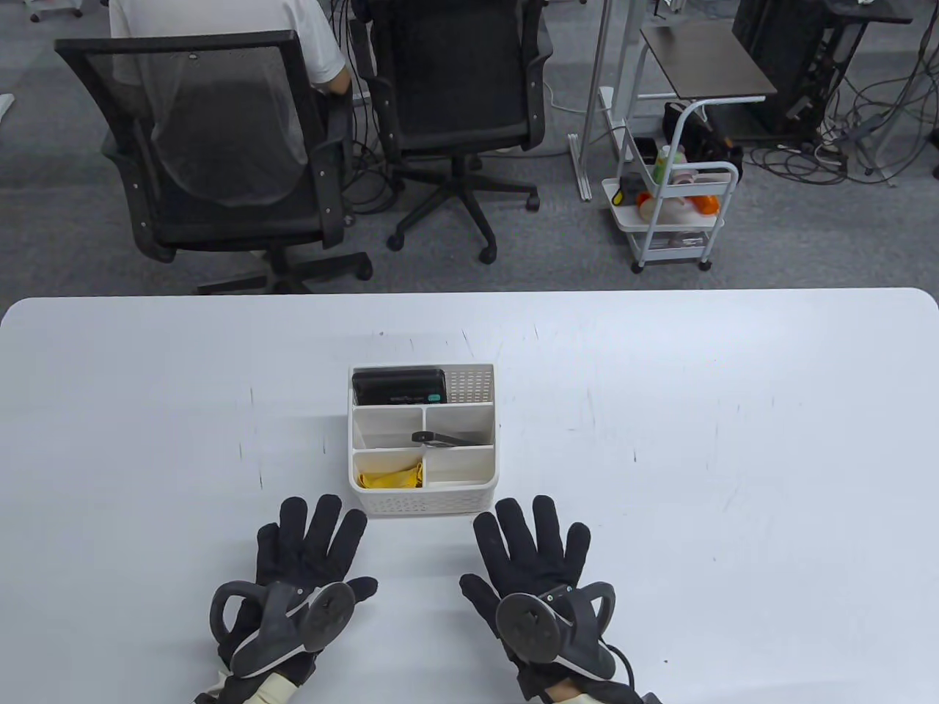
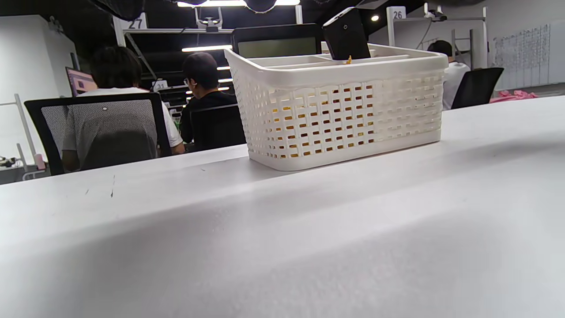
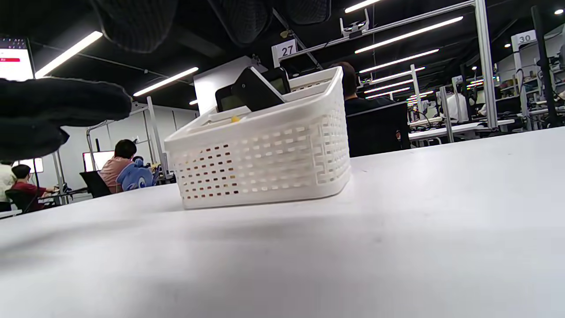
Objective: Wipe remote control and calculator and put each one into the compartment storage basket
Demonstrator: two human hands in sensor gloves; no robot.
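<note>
A white perforated storage basket (image 1: 422,504) stands at the table's middle, just beyond my hands. The black calculator (image 1: 398,386) stands on edge in its long back compartment. The dark remote control (image 1: 442,438) leans in the middle right compartment, its top sticking above the basket rim (image 2: 345,34) (image 3: 257,92). A yellow cloth (image 1: 390,479) lies crumpled in the front left compartment. My left hand (image 1: 312,541) lies flat on the table, fingers spread, short of the basket. My right hand (image 1: 530,546) lies the same way on the other side. Neither holds anything.
The white table (image 1: 733,440) stretches wide on both sides of the basket (image 2: 344,110) (image 3: 265,163). Beyond its far edge stand two black office chairs (image 1: 220,154), one with a person seated, and a small white cart (image 1: 675,213).
</note>
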